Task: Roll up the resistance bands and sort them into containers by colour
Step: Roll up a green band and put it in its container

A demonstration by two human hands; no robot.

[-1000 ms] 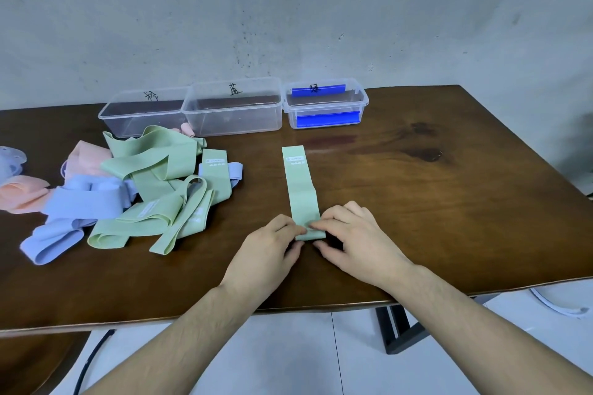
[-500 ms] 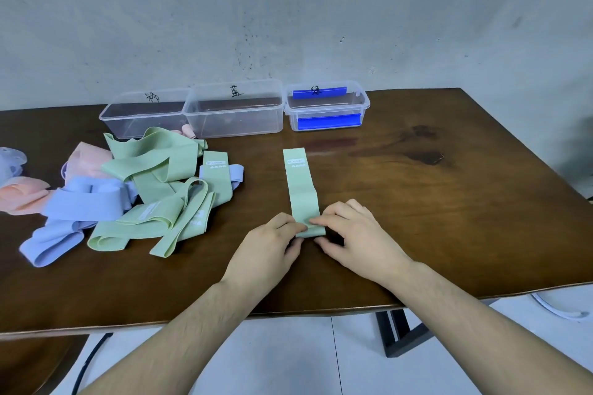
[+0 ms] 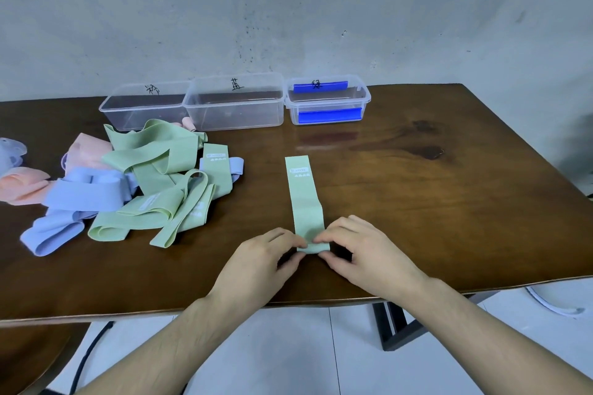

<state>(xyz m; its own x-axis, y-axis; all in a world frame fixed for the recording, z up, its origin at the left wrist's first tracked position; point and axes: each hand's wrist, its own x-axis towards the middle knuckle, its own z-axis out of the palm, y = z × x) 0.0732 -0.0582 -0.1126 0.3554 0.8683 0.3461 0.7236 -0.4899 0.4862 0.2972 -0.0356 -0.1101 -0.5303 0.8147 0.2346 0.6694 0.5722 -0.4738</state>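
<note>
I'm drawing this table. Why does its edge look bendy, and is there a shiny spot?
Head view: the wide-angle lens bows the table edge; a pale glare streak lies on the wood between the green band and the blue-clipped container; the hands look sharp, not blurred.

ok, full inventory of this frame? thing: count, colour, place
green band being rolled: 1, pale green, flat at table centre, near end in both hands
loose bands pile: count unclear, green, blue and pink, tangled on table left
clear containers: 3, transparent, in a row at table's far edge; the right container has blue clips
table: 1, dark brown wood
wall: grey, behind table
cable: 1, black, on floor lower left
left hand: pinches band's near end
right hand: pinches band's near end
</note>
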